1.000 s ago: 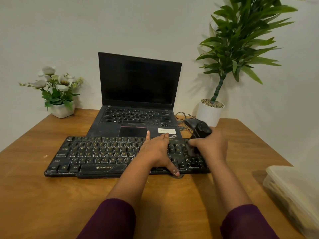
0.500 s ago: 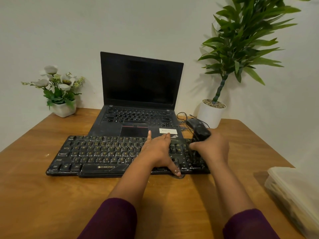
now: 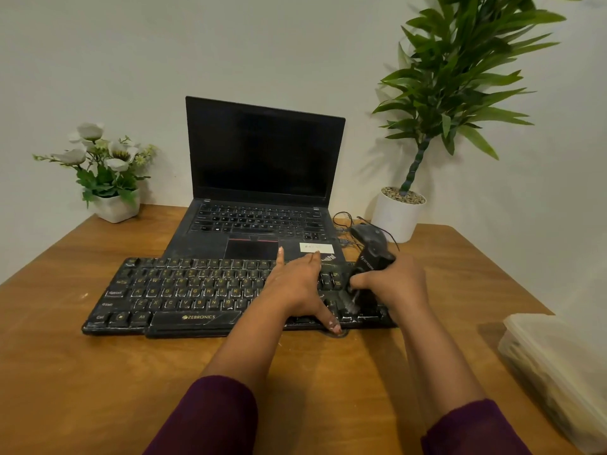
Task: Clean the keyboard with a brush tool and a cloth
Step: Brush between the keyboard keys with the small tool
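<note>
A dusty black keyboard (image 3: 184,293) lies across the wooden table in front of an open laptop. My left hand (image 3: 295,287) rests flat on its right half with fingers spread and the thumb over the front edge, holding nothing. My right hand (image 3: 394,284) is closed around a black brush tool (image 3: 369,261), which stands tilted with its bristle end down on the keys at the keyboard's right end. No cloth is in view.
A black laptop (image 3: 262,205) stands open behind the keyboard, with a mouse (image 3: 368,234) and cables beside it. A white pot with a tall plant (image 3: 399,215) is at the back right, a small flower pot (image 3: 115,205) at the back left. A lidded plastic box (image 3: 558,366) sits at the right edge.
The brush in my right hand has shifted slightly over the right-end keys. My left hand has stayed in place on the keyboard.
</note>
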